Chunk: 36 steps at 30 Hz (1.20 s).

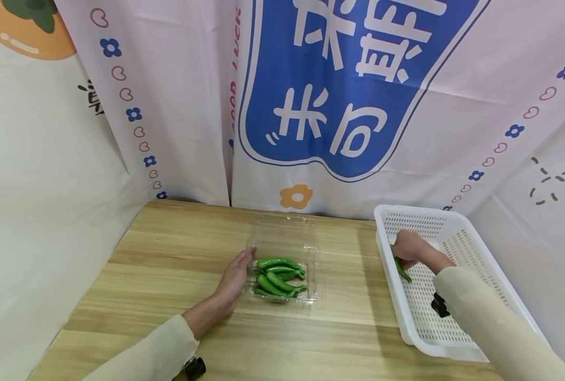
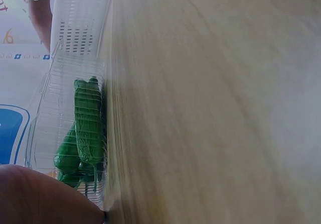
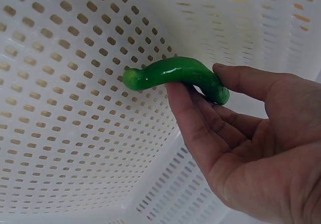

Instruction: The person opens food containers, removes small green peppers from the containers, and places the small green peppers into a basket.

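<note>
Inside the white basket, my right hand (image 1: 412,247) pinches a curved green chili pepper (image 3: 175,73) between thumb and fingers. In the right wrist view, that hand (image 3: 246,128) holds the pepper near one end, its other end sticking out over the slotted basket wall. My left hand (image 1: 232,283) rests with extended fingers along the left side of a clear plastic box (image 1: 312,288). Several green chili peppers (image 1: 278,284) lie together in the box, and its clear lid (image 1: 282,230) is folded back toward the wall. Part of the left hand (image 2: 42,199) shows beside the box in the left wrist view.
The white perforated basket (image 1: 397,312) stands at the right of the wooden table (image 1: 168,254), and its raised walls surround my right hand. A printed cloth (image 1: 187,106) hangs behind the table's back edge, with more white cloth at both sides.
</note>
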Available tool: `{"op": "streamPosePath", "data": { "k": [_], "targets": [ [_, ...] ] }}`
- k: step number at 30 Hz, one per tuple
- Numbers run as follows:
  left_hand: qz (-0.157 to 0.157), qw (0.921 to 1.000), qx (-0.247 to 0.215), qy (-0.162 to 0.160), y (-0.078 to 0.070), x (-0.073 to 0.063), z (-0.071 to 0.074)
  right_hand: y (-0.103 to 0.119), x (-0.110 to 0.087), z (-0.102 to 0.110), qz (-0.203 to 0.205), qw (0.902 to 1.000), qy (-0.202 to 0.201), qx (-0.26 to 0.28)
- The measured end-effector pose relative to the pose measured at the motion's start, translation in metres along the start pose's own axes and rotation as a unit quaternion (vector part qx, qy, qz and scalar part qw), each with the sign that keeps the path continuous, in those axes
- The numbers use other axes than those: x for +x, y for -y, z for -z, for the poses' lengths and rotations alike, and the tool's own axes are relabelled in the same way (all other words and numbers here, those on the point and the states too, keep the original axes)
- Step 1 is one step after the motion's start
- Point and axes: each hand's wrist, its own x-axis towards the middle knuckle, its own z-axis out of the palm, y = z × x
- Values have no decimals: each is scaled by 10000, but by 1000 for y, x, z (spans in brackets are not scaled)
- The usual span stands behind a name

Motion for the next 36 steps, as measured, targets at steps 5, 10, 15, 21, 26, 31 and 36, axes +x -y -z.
{"op": "streamPosePath", "data": {
  "k": [5,10,15,21,26,31,36],
  "targets": [
    [-25,10000,1,31,1,1,0,0,2,-2,-52,9999,95,26],
    [-12,10000,-2,46,0,0,0,-1,1,-7,155,9997,67,157],
    [39,10000,-2,17,-1,0,0,-1,0,-9,423,9990,2,130],
    [56,10000,-2,18,-1,-1,0,0,1,-10,290,9991,56,289],
    [65,10000,-2,13,-2,0,1,-1,3,-11,295,9991,30,304],
    [78,10000,-17,1,-1,0,0,-2,2,-12,316,9990,-6,302],
    [56,10000,5,4,-1,-1,0,-2,1,-8,209,9996,24,213]
  ]
}}
